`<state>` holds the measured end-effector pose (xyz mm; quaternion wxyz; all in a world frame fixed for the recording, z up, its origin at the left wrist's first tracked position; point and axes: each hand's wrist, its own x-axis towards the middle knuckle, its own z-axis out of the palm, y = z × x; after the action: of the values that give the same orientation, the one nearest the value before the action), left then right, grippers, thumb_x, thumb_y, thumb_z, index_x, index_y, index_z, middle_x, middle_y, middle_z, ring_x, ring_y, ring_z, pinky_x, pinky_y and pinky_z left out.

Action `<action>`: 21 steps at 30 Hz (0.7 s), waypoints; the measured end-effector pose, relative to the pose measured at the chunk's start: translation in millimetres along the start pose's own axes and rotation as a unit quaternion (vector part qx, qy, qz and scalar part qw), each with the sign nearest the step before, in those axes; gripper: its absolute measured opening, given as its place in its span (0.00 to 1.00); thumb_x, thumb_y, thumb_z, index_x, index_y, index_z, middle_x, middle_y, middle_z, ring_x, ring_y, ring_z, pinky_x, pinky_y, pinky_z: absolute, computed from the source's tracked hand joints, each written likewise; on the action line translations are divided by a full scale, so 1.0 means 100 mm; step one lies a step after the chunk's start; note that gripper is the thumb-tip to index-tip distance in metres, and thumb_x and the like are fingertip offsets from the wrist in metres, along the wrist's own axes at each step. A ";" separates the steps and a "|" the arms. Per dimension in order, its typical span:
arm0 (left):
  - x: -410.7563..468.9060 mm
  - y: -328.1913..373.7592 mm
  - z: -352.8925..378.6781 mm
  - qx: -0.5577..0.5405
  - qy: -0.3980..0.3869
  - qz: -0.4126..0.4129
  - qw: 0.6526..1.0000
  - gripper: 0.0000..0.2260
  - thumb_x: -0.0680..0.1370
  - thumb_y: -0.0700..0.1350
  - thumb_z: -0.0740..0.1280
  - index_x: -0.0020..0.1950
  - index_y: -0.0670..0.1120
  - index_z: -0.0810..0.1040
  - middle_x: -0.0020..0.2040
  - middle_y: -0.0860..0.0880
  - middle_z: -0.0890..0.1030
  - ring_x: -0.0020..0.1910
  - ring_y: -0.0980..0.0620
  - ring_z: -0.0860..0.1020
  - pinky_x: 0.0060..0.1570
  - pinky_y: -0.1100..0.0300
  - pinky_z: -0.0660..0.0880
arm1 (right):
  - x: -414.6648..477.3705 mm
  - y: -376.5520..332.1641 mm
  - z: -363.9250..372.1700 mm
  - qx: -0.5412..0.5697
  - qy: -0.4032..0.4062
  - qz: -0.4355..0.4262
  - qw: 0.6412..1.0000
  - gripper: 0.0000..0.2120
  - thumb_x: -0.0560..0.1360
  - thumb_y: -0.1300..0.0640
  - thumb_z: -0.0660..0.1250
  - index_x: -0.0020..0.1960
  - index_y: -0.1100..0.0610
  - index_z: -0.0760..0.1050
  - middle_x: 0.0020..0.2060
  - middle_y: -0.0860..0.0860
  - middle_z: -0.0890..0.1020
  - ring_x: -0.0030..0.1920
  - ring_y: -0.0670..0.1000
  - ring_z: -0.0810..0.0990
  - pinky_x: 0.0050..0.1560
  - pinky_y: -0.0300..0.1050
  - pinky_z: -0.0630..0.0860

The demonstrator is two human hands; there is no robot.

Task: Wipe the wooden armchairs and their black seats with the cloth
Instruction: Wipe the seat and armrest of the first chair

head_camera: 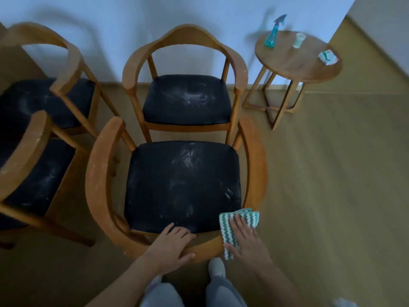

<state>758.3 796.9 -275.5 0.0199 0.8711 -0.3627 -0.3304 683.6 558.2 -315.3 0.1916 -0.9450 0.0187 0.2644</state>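
Four wooden chairs seen from above, w/ wide-angle bend. The nearest armchair [97, 185] sits right in front of the person, back rail toward them. Its black seat [181, 187] carries pale dusty smears across the middle & right. The far armchair [186, 33] faces it by the wall, and the far seat [186, 100] is smeared too. The two left armchairs [24, 156] are cut by the frame edge and blurred, seats whitish in patches. A round side table [296, 63] stands well apart, upper right.

On the near rail, the left hand [172, 242] grips the wood, fingers curled over the top, thumb on the outer face, prob. steadying it. The right hand [245, 238] lies flat, fingers straight & spread. It presses the cloth [225, 222] onto the rail's right end, where it bends into the armrest; nothing is pinched. The cloth is green/white zigzag, folded and draped over the wood.

Step, as I read it: woodwork of chair no. 1. The seats look not yet done, judging by the smears. Next move wants firm pressure along the curve toward the armrest, palm on top so the cloth doesn't slide off the edge.

Small stuff on the table: spray bottle [273, 34], cup [299, 41], and a small packet [328, 56] that's too blurred to identify. Chair legs are mostly hidden under the seats, and the rail's underside isn't visible.
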 end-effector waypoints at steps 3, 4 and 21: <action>0.01 -0.17 -0.04 -0.006 -0.011 0.033 0.999 0.40 0.69 0.71 0.38 0.75 0.54 0.56 0.74 0.54 0.61 0.74 0.56 0.56 0.68 0.60 0.39 | 0.11 0.20 -0.13 -0.013 0.018 0.058 0.998 0.52 0.52 0.24 0.16 0.69 0.53 0.27 0.69 0.47 0.30 0.70 0.46 0.30 0.68 0.41 0.33; 0.01 -0.24 -0.08 -0.004 -0.016 0.040 0.999 0.37 0.71 0.70 0.39 0.75 0.54 0.56 0.74 0.54 0.61 0.74 0.56 0.56 0.69 0.60 0.39 | 0.13 0.18 -0.14 0.000 0.022 0.069 0.997 0.52 0.53 0.24 0.17 0.69 0.52 0.28 0.70 0.47 0.31 0.70 0.46 0.29 0.68 0.41 0.34; -0.09 -0.93 -0.13 0.016 -0.067 0.221 0.973 0.24 0.80 0.56 0.58 0.73 0.50 0.62 0.71 0.53 0.67 0.70 0.55 0.65 0.70 0.59 0.58 | -0.27 -1.44 0.52 0.187 0.180 0.201 0.944 0.36 0.75 0.35 0.29 0.76 0.48 0.52 0.75 0.43 0.55 0.74 0.41 0.46 0.74 0.41 0.44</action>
<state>819.0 868.6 -286.3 0.0547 0.7454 -0.5522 -0.3694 654.9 708.8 -291.7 0.3015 -0.9005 0.2917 0.1143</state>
